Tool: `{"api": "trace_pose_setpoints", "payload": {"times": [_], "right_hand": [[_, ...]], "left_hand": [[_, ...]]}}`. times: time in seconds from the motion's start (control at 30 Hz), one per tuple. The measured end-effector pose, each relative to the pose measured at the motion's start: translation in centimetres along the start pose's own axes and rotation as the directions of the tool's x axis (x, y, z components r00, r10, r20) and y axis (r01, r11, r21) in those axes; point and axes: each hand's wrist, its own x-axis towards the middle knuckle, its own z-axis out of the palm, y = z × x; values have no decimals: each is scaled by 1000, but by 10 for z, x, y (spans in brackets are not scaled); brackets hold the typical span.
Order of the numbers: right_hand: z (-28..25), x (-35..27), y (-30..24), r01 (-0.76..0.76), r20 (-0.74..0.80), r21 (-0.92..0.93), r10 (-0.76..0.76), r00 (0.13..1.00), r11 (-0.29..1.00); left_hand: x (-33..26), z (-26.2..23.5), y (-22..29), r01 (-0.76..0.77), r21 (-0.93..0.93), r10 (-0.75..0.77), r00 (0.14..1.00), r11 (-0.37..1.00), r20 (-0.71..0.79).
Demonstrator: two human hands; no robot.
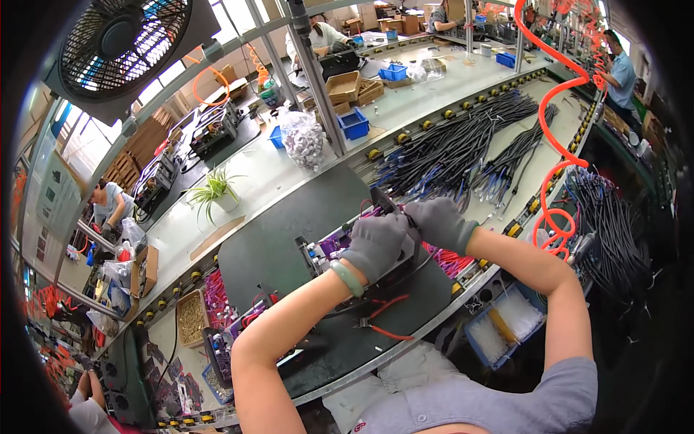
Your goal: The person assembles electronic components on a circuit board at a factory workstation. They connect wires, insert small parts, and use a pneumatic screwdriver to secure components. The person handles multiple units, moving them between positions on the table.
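On the dark green mat (264, 249) in front of me sits a black open-framed device (405, 269) with purple wiring and white connectors. My left hand (376, 244), in a grey glove, is closed over its middle. Close beside it my right hand (439, 224), also gloved, is closed at the device's right end. The fingertips of both hands are hidden, so what they pinch does not show. A pair of cutters with red handles (382, 331) lies spread on the mat, nearer to me than the device.
Bundles of black cables (455, 145) lie beyond my hands. An orange coiled air hose (553, 130) hangs at right. A potted plant (225, 197), a bag of white parts (301, 137) and blue bins (353, 123) stand farther off. Another unit (219, 354) is at left. Co-workers sit around.
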Motion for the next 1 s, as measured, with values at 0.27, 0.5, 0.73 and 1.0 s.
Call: {"api": "trace_pose_setpoints", "payload": {"times": [0.27, 0.5, 0.73, 1.0], "right_hand": [[16, -14, 6, 15, -1, -19, -15, 1000, 1000], [3, -5, 8, -16, 96, 96, 7, 995, 995], [-50, -13, 10, 1, -95, 288, 27, 995, 958], [-51, 44, -16, 89, -311, 420, 51, 949, 903]], "left_hand": [[-4, 7, 26, 135, -88, -138, 990, 987, -29], [5, -22, 9, 203, -199, -127, 932, 959, 339], [-41, -74, -42, 403, -236, -287, 868, 884, 405], [3, -54, -34, 372, -928, -500, 799, -24, 333]]}}
